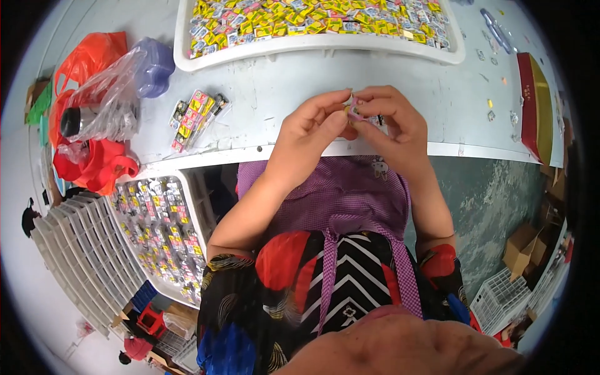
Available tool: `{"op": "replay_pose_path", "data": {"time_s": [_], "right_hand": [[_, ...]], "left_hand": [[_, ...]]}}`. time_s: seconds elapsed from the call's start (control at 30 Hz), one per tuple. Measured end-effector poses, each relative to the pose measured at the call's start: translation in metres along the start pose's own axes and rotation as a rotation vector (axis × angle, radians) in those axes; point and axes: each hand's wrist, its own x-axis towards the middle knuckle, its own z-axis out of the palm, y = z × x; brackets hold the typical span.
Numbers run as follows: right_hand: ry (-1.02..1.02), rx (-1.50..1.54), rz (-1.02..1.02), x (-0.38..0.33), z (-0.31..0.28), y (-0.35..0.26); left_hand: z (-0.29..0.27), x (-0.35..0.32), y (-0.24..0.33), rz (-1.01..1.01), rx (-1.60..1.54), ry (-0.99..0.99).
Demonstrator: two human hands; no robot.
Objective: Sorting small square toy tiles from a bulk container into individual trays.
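Above the near edge of the worktable (250, 134), my left hand (306, 134) and my right hand (400, 128) meet fingertip to fingertip. Between them is a small pink piece (355, 114) with a yellow bit at its left side; its exact kind is too small to make out. The right fingers pinch its pink part, while the left thumb and forefinger close on it from the other side. Left of my hands lies a group of small block rows in clear wrap (195, 119), coloured yellow, pink and black.
A white tray (319, 44) heaped with small yellow, white and pink blocks stands at the back. Red bags (94, 56) and a dark-capped bottle (94, 122) sit at left. Below, a tray of packed blocks (159, 231) adjoins stacked trays (81, 250). A red and olive box (536, 106) stands right.
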Motion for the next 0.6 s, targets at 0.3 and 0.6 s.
{"op": "replay_pose_path", "data": {"time_s": [0.3,0.6], "right_hand": [[0.047,0.035,0.007,-0.016,0.023,0.010],[0.108,0.064,-0.005,-0.017,0.015,0.008]], "left_hand": [[-0.021,-0.003,-0.005,-0.162,-0.354,-0.053],[-0.024,-0.005,0.004,-0.123,-0.133,-0.009]]}}
